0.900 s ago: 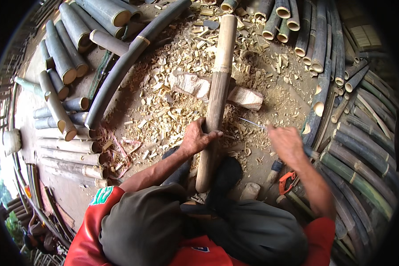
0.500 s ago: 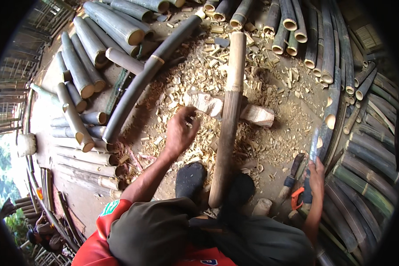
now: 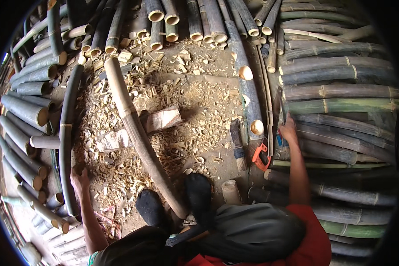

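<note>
My left hand (image 3: 79, 181) is down at the left, its fingers curled against the right side of a dark bamboo pole (image 3: 67, 113). On the right my right hand (image 3: 289, 131) is closed on a knife with a blue handle (image 3: 279, 140); its blade is hard to make out among the other pieces. A pale-topped bamboo piece (image 3: 131, 119) slants between my feet, resting across a rough wooden block (image 3: 164, 119). Beside my right hand lies a saw with an orange handle (image 3: 261, 158). A second knife with a dark wrapped handle (image 3: 237, 148) lies left of the saw.
Wood chips (image 3: 199, 95) cover the ground. Stacked bamboo poles (image 3: 337, 91) line the right side, and cut bamboo tubes (image 3: 208, 22) lie along the far side. More tubes (image 3: 24, 111) fill the left. A notched bamboo pole (image 3: 251, 106) runs beside the saw; a short stub (image 3: 230, 191) stands near my foot.
My view has swung to the right. My left hand has gone from above the chips to the dark bamboo pole. My right hand has moved forward, beyond the saw's handle.
</note>
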Available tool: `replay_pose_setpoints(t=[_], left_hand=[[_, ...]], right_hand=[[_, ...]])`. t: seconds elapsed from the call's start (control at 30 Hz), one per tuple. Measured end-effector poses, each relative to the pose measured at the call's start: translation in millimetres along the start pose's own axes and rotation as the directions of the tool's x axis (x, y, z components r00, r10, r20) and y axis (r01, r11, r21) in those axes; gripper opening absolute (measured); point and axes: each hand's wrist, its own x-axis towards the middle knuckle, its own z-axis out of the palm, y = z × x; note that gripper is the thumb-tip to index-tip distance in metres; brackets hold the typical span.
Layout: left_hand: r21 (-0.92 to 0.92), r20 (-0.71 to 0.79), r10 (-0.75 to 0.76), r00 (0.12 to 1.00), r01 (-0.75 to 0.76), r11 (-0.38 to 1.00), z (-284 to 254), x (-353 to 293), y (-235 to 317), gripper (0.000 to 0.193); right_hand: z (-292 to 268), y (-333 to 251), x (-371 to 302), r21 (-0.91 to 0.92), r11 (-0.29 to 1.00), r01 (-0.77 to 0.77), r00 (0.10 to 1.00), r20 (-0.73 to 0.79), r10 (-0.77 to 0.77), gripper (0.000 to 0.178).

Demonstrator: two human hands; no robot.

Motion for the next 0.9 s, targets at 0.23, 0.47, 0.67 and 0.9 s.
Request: replay_pose_setpoints(t=[0.23, 0.47, 0.67, 0.9], left_hand=[[0.010, -0.192, 0.074, 0.979, -0.073, 0.997, 42.1, -3.8, -9.8, 0.068], [0.331, -0.131, -0.201, 0.971, 0.234, 0.914, 4.7, 62.2, -7.6, 0.088], [0.425, -0.061, -0.012, 0.998, 0.037, 0.904, 3.1, 75.3, 4.0, 0.054], [-0.054, -0.138, -0.175, 0.975, 0.169, 0.984, -8.6, 57.0, 38.0, 0.030]], right_hand=[[82.1, 136.3, 39.5, -0.213, 0.976, -0.044, 0.995, -0.099, 0.023, 0.091], [128.1, 132.3, 16.2, -0.004, 0.998, -0.058, 0.995, -0.082, 0.058, 0.094], [95.6, 151.2, 20.1, -0.103, 0.987, -0.127, 0.983, -0.145, 0.112, 0.085], [31.1, 31.2, -8.3, 0.423, 0.891, 0.166, 0.982, -0.148, -0.113, 0.057]])
